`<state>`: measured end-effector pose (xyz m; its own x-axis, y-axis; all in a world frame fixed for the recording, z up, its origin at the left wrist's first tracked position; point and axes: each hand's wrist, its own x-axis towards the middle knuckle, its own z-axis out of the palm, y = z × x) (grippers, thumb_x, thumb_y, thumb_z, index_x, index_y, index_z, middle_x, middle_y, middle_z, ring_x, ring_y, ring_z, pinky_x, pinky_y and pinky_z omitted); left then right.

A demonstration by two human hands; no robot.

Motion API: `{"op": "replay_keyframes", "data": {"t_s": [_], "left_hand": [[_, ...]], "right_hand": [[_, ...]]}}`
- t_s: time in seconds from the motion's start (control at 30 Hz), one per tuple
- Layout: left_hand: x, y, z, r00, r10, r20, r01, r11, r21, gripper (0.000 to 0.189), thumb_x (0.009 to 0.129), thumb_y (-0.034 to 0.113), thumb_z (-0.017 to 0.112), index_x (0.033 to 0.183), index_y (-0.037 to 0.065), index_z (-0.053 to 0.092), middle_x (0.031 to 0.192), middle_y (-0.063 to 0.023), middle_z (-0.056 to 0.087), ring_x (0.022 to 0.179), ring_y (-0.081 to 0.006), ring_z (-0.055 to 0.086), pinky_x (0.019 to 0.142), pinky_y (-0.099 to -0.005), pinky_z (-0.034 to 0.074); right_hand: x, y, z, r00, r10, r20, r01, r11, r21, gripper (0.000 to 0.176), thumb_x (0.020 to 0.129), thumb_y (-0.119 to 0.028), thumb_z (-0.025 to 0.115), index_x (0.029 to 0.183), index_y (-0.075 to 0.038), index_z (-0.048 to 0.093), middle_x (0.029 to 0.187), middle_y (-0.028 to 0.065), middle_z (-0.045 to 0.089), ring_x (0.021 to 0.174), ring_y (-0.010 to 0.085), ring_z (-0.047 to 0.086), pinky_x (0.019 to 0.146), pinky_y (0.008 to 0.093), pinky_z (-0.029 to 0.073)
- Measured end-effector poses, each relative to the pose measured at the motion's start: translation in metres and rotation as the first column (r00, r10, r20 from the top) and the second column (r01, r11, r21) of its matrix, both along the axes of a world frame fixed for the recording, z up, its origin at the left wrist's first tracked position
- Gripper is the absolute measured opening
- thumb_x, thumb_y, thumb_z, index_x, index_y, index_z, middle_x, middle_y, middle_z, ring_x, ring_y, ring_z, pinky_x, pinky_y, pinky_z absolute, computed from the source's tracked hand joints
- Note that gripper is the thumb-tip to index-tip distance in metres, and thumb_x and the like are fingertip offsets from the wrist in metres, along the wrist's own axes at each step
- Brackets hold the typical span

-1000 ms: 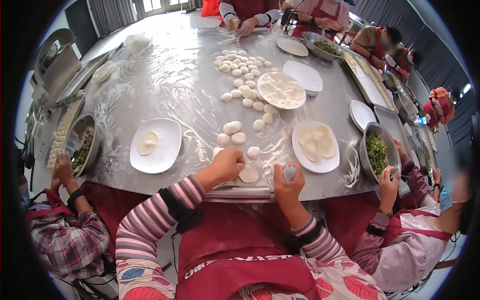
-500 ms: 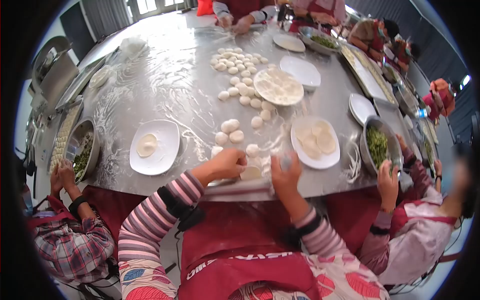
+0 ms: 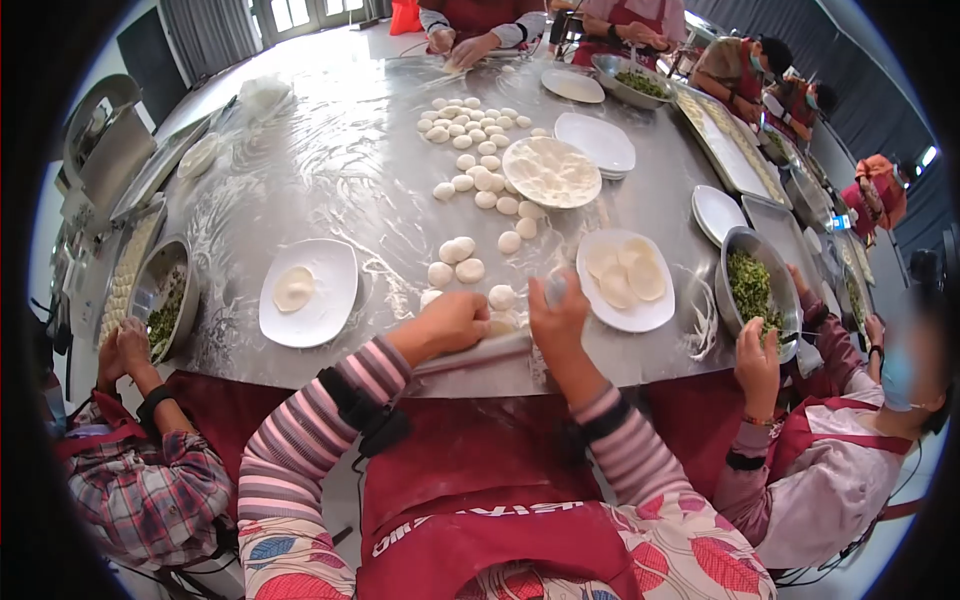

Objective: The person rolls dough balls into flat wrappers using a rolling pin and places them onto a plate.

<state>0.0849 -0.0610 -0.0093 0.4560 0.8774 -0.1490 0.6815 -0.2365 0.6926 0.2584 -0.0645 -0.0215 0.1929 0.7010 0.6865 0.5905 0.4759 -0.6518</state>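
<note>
My left hand (image 3: 452, 325) is closed, its fingertips pinched at the side of a small flat dough wrapper (image 3: 503, 324). Just in front of the wrapper, near the table edge, lies a rolling pin (image 3: 478, 354). The heel of my right hand (image 3: 560, 325) meets the pin's right end, and its fingers are raised and spread, slightly blurred. A round dough piece (image 3: 501, 297) sits just beyond the wrapper. To the right, a white plate (image 3: 625, 318) holds several rolled wrappers (image 3: 626, 272). Another white plate (image 3: 335, 325) on the left bears one wrapper (image 3: 294, 289).
Several dough pieces (image 3: 470, 122) spread up the floured metal table (image 3: 300, 180). A flour plate (image 3: 585, 197) stands right of them. Bowls of green filling flank me, left (image 3: 165, 300) and right (image 3: 750, 285). Co-workers' hands are at both bowls; other people stand across the table.
The rolling pin has moved away from me, towards the wrapper. My right hand has gone slightly up and left, its fingers lifting. The view has shifted a little.
</note>
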Motion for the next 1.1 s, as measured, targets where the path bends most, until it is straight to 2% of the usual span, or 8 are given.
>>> {"op": "replay_keyframes", "data": {"t_s": [0.13,0.27,0.33,0.57,0.63,0.8,0.87,1.1], "left_hand": [[0.004,0.012,-0.004,0.997,-0.074,0.038,0.071,0.996,0.054,0.019,0.077,0.017,0.060,0.082,-0.001,0.060,0.076,-0.0186,0.062,0.066,-0.0302,0.059,0.063,-0.0364,0.046],[-0.008,0.004,-0.004,0.994,-0.035,0.107,0.040,0.998,-0.041,0.014,0.076,0.011,0.057,0.083,-0.001,0.060,0.071,-0.0134,0.061,0.063,-0.0208,0.059,0.059,-0.0331,0.046],[-0.010,0.002,-0.003,0.989,-0.020,0.148,0.043,0.987,-0.156,0.013,0.076,0.009,0.056,0.082,-0.002,0.059,0.069,-0.0106,0.061,0.063,-0.0167,0.059,0.057,-0.0315,0.045],[0.007,0.019,-0.016,0.999,-0.045,-0.008,0.046,0.988,0.147,0.014,0.076,0.010,0.055,0.081,-0.003,0.058,0.072,-0.0146,0.061,0.064,-0.0228,0.060,0.060,-0.0348,0.046],[-0.001,0.014,-0.005,0.980,-0.193,-0.045,0.196,0.978,0.075,0.013,0.077,0.009,0.054,0.082,-0.002,0.058,0.073,-0.0152,0.061,0.064,-0.0234,0.060,0.060,-0.0355,0.046],[-0.007,-0.002,-0.003,0.992,-0.018,0.122,0.057,0.945,-0.323,0.013,0.077,0.009,0.055,0.085,0.000,0.056,0.073,-0.0148,0.060,0.065,-0.0250,0.059,0.061,-0.0363,0.045],[0.000,0.003,-0.007,0.996,-0.084,0.023,0.083,0.996,0.007,0.015,0.079,0.013,0.056,0.085,-0.001,0.057,0.075,-0.0166,0.061,0.070,-0.0274,0.059,0.064,-0.0372,0.045],[0.000,0.010,-0.003,0.998,-0.052,0.026,0.053,0.997,-0.054,0.018,0.080,0.016,0.055,0.081,-0.001,0.057,0.076,-0.0201,0.060,0.070,-0.0327,0.058,0.064,-0.0400,0.044]], "right_hand": [[-0.008,0.017,0.005,1.000,-0.006,0.024,0.006,1.000,0.012,0.024,0.074,-0.011,0.066,0.089,-0.001,0.049,0.065,0.0214,0.056,0.059,0.0399,0.056,0.051,0.0433,0.043],[0.010,-0.033,-0.004,0.993,-0.024,0.112,0.026,0.999,-0.022,0.021,0.073,-0.008,0.066,0.083,-0.002,0.049,0.062,0.0178,0.054,0.053,0.0350,0.056,0.047,0.0399,0.043],[0.010,-0.050,0.005,0.990,0.028,-0.141,-0.044,0.993,-0.113,0.020,0.072,-0.006,0.066,0.081,-0.003,0.049,0.061,0.0157,0.053,0.051,0.0332,0.056,0.046,0.0384,0.043],[-0.007,0.016,0.006,0.999,0.030,-0.031,-0.032,0.998,-0.056,0.023,0.073,-0.009,0.068,0.085,-0.002,0.049,0.061,0.0190,0.054,0.054,0.0370,0.056,0.048,0.0409,0.042],[0.002,-0.011,0.003,0.999,-0.014,-0.048,0.010,0.997,-0.079,0.022,0.072,-0.009,0.068,0.083,-0.002,0.050,0.062,0.0182,0.055,0.053,0.0358,0.057,0.048,0.0400,0.043],[0.009,-0.035,0.003,0.995,0.013,-0.094,-0.025,0.992,-0.122,0.023,0.072,-0.009,0.069,0.084,-0.002,0.050,0.061,0.0184,0.055,0.055,0.0358,0.057,0.048,0.0402,0.043],[0.001,-0.003,0.001,1.000,-0.017,0.002,0.017,1.000,-0.006,0.024,0.072,-0.008,0.068,0.086,-0.002,0.050,0.063,0.0201,0.055,0.058,0.0384,0.056,0.050,0.0417,0.043],[0.006,-0.026,0.005,0.999,0.006,-0.046,-0.010,0.995,-0.095,0.021,0.073,-0.007,0.066,0.084,-0.003,0.049,0.061,0.0166,0.055,0.053,0.0345,0.055,0.048,0.0393,0.043]]}}
